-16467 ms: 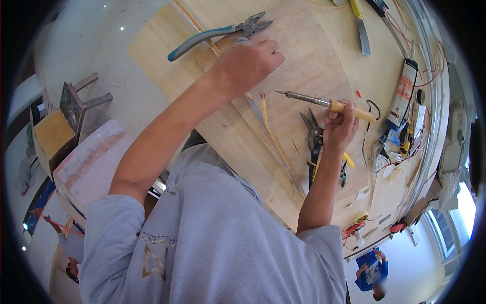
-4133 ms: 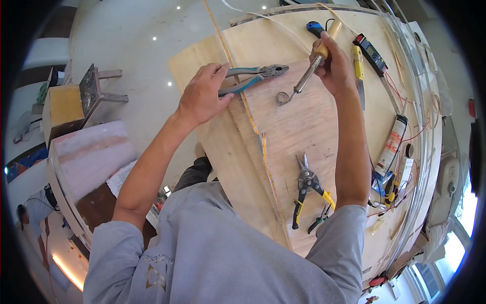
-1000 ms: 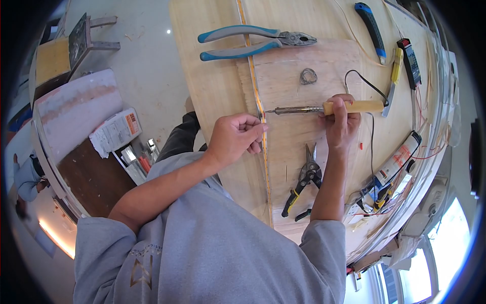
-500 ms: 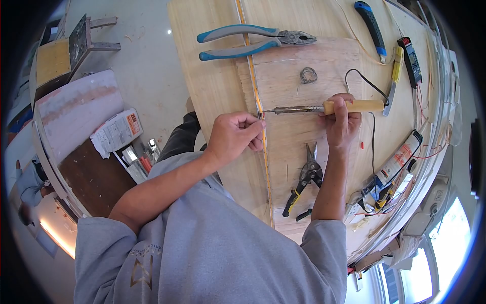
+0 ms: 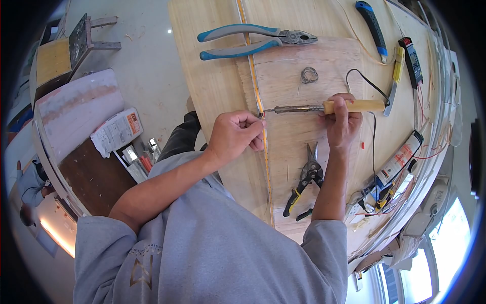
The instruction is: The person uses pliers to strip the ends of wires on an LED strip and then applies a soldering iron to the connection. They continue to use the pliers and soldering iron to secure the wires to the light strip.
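My right hand (image 5: 340, 121) is closed around the pale wooden handle of a soldering iron (image 5: 365, 106). The iron lies level, its thin tip pointing left at a narrow orange and white strip (image 5: 256, 86) that runs across the wooden board. Beside the tip, my left hand (image 5: 238, 134) pinches something small at the strip; the fingers hide most of it. A coil of thin grey wire (image 5: 309, 75) rests on the board above the iron. Whether the tip touches the strip is too small to tell.
Pliers (image 5: 243, 41) lie across the strip's upper part. Snips (image 5: 307, 180) lie between my forearms. A blue-black cutter (image 5: 372, 29), a yellow-handled knife (image 5: 398, 66), a black device (image 5: 411, 63), a tube (image 5: 397, 161) and wires are at the right. Another person (image 5: 31, 182) is at far left.
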